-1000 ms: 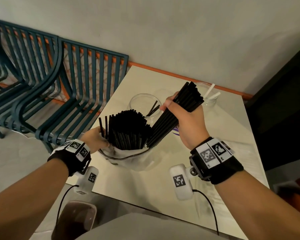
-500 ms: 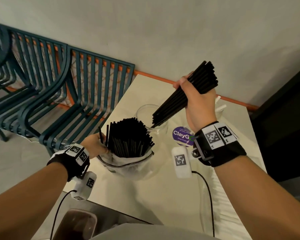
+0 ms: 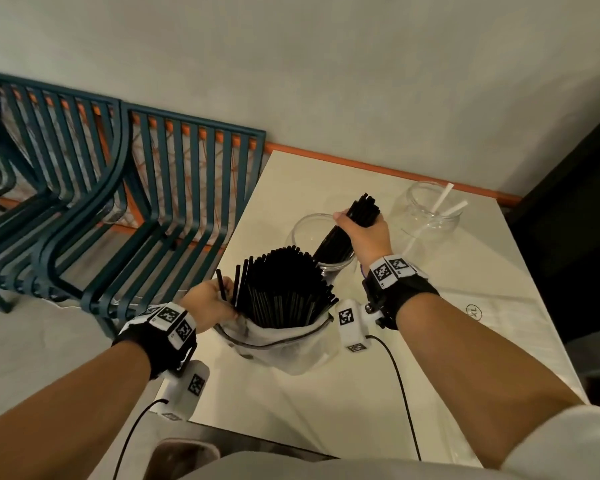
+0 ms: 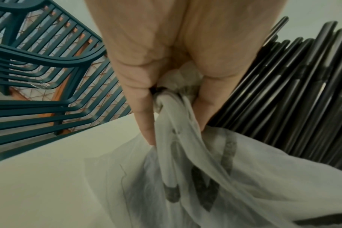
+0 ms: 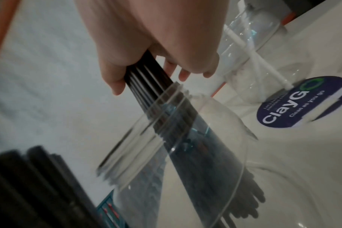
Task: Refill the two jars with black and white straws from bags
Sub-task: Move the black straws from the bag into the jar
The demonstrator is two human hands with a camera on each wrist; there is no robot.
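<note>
My right hand [image 3: 362, 233] grips a bundle of black straws [image 3: 340, 233] whose lower ends stand inside the near clear jar [image 3: 300, 230]; the right wrist view shows the bundle [image 5: 146, 75] passing through the jar's mouth [image 5: 158, 121]. My left hand [image 3: 208, 304] pinches the bunched edge of a translucent plastic bag [image 3: 284, 344] packed with upright black straws [image 3: 284, 289]; the left wrist view shows my fingers [image 4: 142, 108] curled round the bag's plastic [image 4: 185, 138]. The far jar [image 3: 426, 209] holds two white straws [image 3: 444, 199].
The white table [image 3: 465, 341] carries a flat clear bag marked XL [image 3: 473, 311] at right and a purple ClayGo sticker [image 5: 301, 100]. Teal slatted chairs [image 3: 118, 202] stand to the left. A wall runs behind the table; a dark cabinet [image 3: 575, 202] stands at right.
My right hand lifted the black straw bundle out of the bag, carried it up and over, then lowered it into the near jar. My left hand kept hold of the bag.
</note>
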